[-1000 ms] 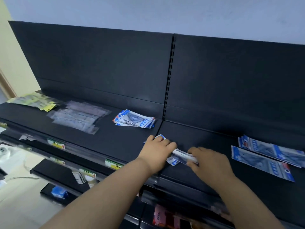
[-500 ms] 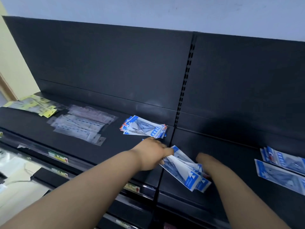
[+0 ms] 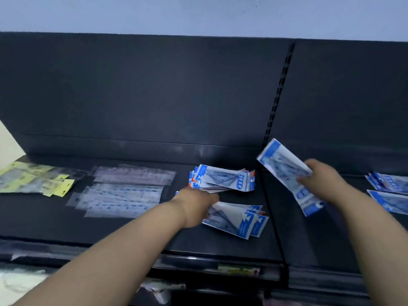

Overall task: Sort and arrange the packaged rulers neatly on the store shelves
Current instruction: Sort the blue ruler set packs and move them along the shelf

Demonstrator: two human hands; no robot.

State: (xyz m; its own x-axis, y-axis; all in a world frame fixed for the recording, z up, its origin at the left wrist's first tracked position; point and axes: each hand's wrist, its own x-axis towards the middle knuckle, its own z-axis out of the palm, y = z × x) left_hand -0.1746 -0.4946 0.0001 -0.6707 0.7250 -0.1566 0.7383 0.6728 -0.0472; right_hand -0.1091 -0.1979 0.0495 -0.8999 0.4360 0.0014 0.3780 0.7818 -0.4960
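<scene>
On the dark shelf (image 3: 220, 244), yellow packs (image 3: 33, 182) lie at the far left, with clear packs (image 3: 123, 191) just beside them. Further right, a stack of blue ruler packs (image 3: 223, 181) rests near the back panel. Just in front of it, the left hand (image 3: 196, 206) has its grip curled round a fanned bundle (image 3: 238, 219) of the same blue packs, low on the shelf. The right hand (image 3: 324, 182) holds in its grip a tilted blue pack (image 3: 284, 171), raised above the shelf and blurred. More loose blue packs (image 3: 388, 191) lie at the far right edge.
</scene>
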